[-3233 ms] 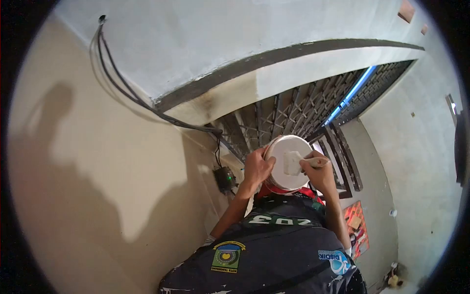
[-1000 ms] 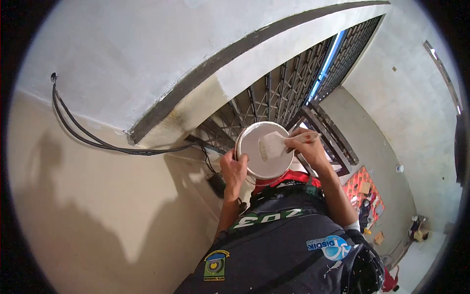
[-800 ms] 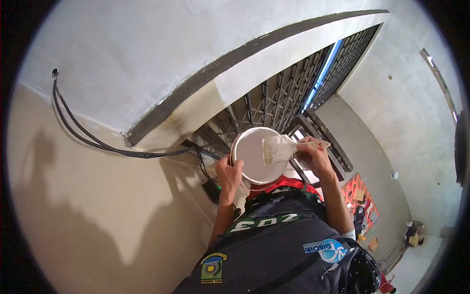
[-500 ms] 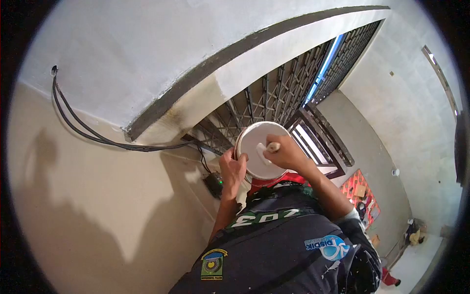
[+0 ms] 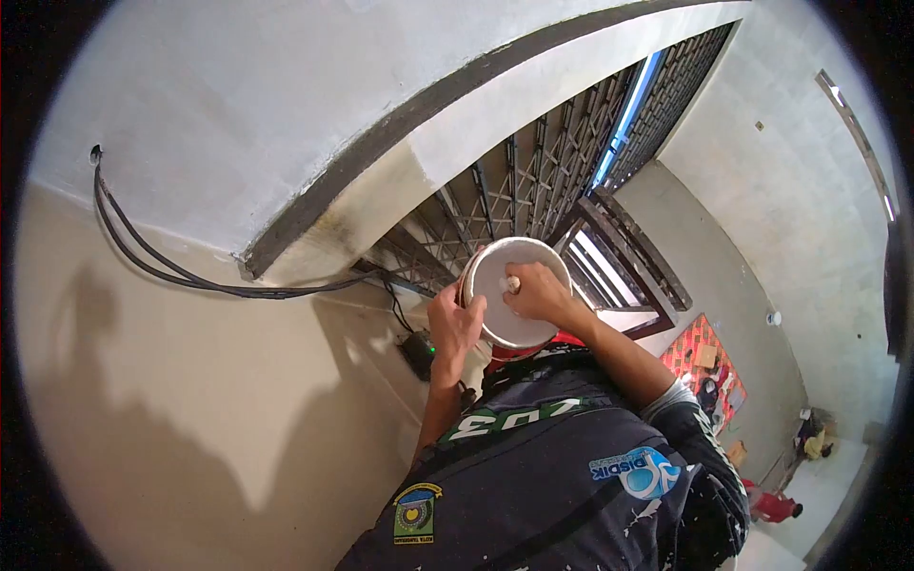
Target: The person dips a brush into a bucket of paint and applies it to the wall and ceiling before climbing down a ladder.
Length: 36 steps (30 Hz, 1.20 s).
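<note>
Bucket (image 5: 505,329) is sitting before your torso (image 5: 533,457), likely handling heavy, rigid and slippery; its mouth is facing you, axis running away. Your left hand (image 5: 455,325) is gripping the side near the rim (image 5: 519,240), a sound hold. Your right hand (image 5: 539,293) is gripping the brush (image 5: 507,285) inside, handle end (image 5: 515,284) pointing toward you.

single head-worn view, looking steeply down the wearer's front
</note>
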{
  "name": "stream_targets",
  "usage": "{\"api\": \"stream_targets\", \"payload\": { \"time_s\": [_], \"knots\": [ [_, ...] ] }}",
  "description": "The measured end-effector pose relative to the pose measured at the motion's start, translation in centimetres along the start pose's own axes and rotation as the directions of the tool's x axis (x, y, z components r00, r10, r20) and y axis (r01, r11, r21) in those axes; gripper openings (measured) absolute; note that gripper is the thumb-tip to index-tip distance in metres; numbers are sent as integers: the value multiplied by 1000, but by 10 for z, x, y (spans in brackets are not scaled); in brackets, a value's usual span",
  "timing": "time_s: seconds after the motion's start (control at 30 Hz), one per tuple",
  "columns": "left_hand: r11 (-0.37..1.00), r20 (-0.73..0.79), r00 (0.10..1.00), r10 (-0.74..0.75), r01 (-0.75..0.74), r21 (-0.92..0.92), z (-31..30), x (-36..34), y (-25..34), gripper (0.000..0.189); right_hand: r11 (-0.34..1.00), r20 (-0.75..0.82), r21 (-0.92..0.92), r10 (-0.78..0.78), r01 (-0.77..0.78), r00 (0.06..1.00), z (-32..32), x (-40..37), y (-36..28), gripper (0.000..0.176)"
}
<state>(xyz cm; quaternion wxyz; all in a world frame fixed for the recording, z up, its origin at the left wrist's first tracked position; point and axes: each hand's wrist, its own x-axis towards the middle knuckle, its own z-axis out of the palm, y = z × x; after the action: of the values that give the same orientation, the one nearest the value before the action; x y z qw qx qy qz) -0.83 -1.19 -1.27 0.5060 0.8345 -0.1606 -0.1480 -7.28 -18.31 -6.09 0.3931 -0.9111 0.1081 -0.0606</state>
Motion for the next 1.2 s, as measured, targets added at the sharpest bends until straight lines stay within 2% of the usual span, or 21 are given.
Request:
{"api": "stream_targets", "payload": {
  "time_s": [0.27, 0.47, 0.57, 0.63, 0.67, 0.7, 0.77, 0.8, 0.87, 0.9, 0.93, 1.07, 1.1, 1.17, 1.2],
  "knots": [
    [995, 20, 1000, -14, 12, 96, 3, 0, -11, 33, 999, -6, 41, 34, -34, 999, 6, -3, 13, 19],
    [995, 96, 990, -99, 97, 22, -5, -3, 11, 33, 997, -80, 75, 37, -30, 996, 0, -9, 9, 24],
    [998, 81, 995, -56, 55, 7, -3, -3, 5, 34, 997, -98, 81, 26, -18, 995, -29, -12, -14, 28],
    [999, 76, 996, -45, 44, 25, -1, -1, -3, 34, 973, -13, 162, 166, -162, 986, -51, -14, -25, 29],
    [998, 73, 997, -35, 32, 45, 0, 0, -8, 35, 974, -15, 159, 164, -160, 986, -57, -16, -24, 29],
    [999, 72, 997, -32, 29, 42, 1, 1, -11, 35, 946, -27, 256, 214, -200, 976, -63, -20, -22, 27],
    [997, 57, 997, -56, 53, 54, 2, 2, -18, 34, 824, 0, 507, 292, -252, 956, -72, -26, -13, 21],
    [998, 54, 997, -52, 50, 49, 2, 2, -21, 34, 691, -15, 666, 392, -283, 920, -73, -30, -11, 17],
    [993, 61, 993, -106, 103, 49, 2, 3, -25, 34, 405, 90, 862, 469, -304, 879, -71, -41, 13, 15],
    [995, 57, 994, -97, 95, 43, 2, 3, -23, 34, 226, 174, 924, 470, -309, 865, -62, -46, 32, 15],
    [997, 34, 998, -60, 58, 43, 1, 2, -19, 32, 104, 240, 945, 425, -311, 873, -56, -52, 48, 19],
    [994, -27, 999, -26, 29, 103, 0, 4, -36, 30, -170, 292, 955, 387, -244, 875, -46, -63, 43, 18],
    [995, -38, 999, -23, 27, 100, 2, 4, -44, 30, -188, 279, 957, 393, -221, 876, -39, -64, 49, 18],
    [989, -131, 981, -139, 145, 34, 3, 8, -56, 33, -205, 243, 963, 388, -174, 889, -34, -51, 45, 17],
    [989, -153, 978, -139, 145, 28, 1, 7, -54, 33, -209, 211, 968, 397, -137, 893, -38, -47, 36, 16]
  ]
}}
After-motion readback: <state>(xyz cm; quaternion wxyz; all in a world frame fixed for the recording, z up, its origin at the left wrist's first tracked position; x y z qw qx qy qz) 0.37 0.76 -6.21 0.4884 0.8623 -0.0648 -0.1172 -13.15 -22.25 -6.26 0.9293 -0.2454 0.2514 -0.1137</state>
